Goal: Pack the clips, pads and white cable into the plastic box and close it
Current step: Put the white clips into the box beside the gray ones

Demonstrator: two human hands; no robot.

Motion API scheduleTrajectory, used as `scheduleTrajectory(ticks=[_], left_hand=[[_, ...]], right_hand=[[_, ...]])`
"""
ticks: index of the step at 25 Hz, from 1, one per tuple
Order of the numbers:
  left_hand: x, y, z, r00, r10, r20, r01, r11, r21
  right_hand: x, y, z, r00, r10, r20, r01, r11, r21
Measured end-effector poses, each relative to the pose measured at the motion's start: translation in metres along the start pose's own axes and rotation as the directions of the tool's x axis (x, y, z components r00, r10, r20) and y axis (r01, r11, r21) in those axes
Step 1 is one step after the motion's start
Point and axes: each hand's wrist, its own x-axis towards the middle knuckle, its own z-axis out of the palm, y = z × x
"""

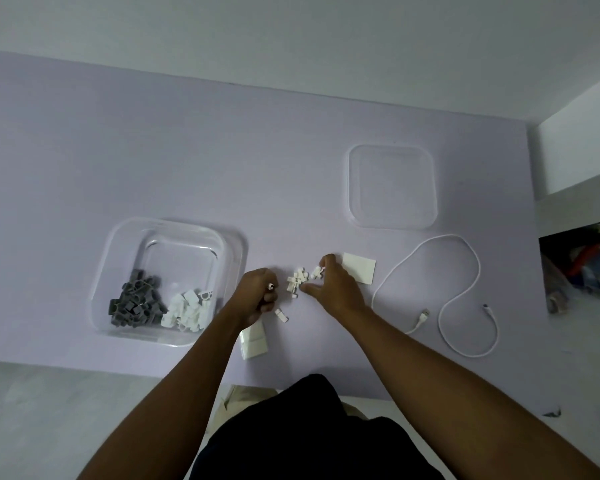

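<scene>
Head view: we are gathering white clips (300, 279) on counter (222, 150); right hand (333, 282) grip apart around pile, left hand (258, 296) grip clamped on clips; next, carrying them into plastic box (115, 258); white cable (465, 296), pads (359, 268), lid (392, 187) waiting

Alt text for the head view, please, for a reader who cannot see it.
Both hands gather loose white clips on a lilac mat: the left hand is closed on some, the right hand open over the pile. The plastic box holds grey and white clips; its lid, pads and white cable lie outside.
</scene>
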Motion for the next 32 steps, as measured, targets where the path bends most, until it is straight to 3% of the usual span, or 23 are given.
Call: scheduleTrajectory(ticks=[6, 12, 14, 16, 17, 19, 24, 29, 32], left_hand=[[0.003, 0.006, -0.006, 0.998, -0.007, 0.056, 0.013, 0.992, -0.124], [0.005, 0.006, -0.005, 0.996, -0.059, 0.072, 0.071, 0.982, -0.173], [0.007, 0.006, -0.005, 0.999, -0.047, 0.018, 0.049, 0.994, -0.096], [0.010, 0.004, -0.003, 0.995, 0.076, -0.068, -0.063, 0.983, 0.173], [0.012, 0.001, -0.002, 0.972, 0.210, -0.108, -0.150, 0.903, 0.404], [0.013, -0.005, 0.002, 0.907, 0.414, -0.073, -0.226, 0.628, 0.745], [0.017, -0.015, 0.012, 0.926, 0.364, 0.100, -0.220, 0.306, 0.926], [0.023, -0.025, 0.026, 0.871, 0.454, 0.185, -0.302, 0.199, 0.932], [0.025, -0.024, 0.027, 0.862, 0.464, 0.204, -0.305, 0.154, 0.940]], right_hand=[[0.007, -0.001, 0.007, 0.993, -0.116, -0.038, 0.110, 0.985, -0.135], [0.012, 0.006, 0.011, 0.954, -0.297, -0.025, 0.266, 0.885, -0.382], [0.012, 0.002, 0.008, 0.970, -0.241, -0.016, 0.222, 0.915, -0.336], [0.010, 0.000, 0.005, 0.984, -0.179, 0.014, 0.176, 0.946, -0.274], [0.009, 0.000, 0.004, 0.986, -0.167, 0.025, 0.168, 0.950, -0.264], [0.008, -0.001, 0.004, 0.987, -0.162, 0.024, 0.162, 0.950, -0.268], [0.009, 0.005, 0.004, 0.989, -0.149, -0.003, 0.144, 0.962, -0.230], [0.009, 0.020, -0.001, 0.988, -0.146, -0.050, 0.139, 0.981, -0.135], [0.008, 0.021, 0.002, 0.987, -0.157, -0.042, 0.147, 0.971, -0.189]])
